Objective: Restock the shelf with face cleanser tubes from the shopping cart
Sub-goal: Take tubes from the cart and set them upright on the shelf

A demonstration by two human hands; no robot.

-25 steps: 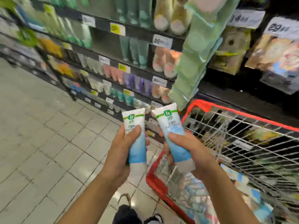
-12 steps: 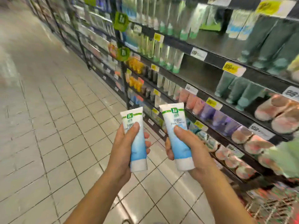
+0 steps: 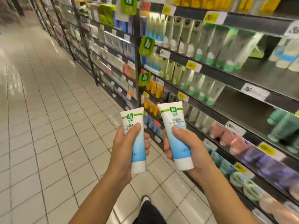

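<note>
My left hand (image 3: pixel 124 152) grips one white-and-blue face cleanser tube (image 3: pixel 137 147), cap end down, thumb across its front. In my right hand (image 3: pixel 191 149) I hold a second tube of the same kind (image 3: pixel 177 136), also cap down, tilted slightly left. Both tubes are held upright in front of me, side by side, over the aisle floor. The shelf unit (image 3: pixel 226 78) stands to my right, with rows of tubes on several dark shelves. No shopping cart is in view.
Tiled aisle floor (image 3: pixel 48 126) stretches ahead and to the left. Shelving runs along the right side into the distance, with price tags (image 3: pixel 254 92) on the shelf edges. A bare stretch of shelf (image 3: pixel 252 101) lies right of the green-capped tubes. My leg and shoe (image 3: pixel 144 206) show below.
My view has swung left and up, away from the red shopping cart, which has left the frame. The shelves now fill the right side. Both hands keep their tubes.
</note>
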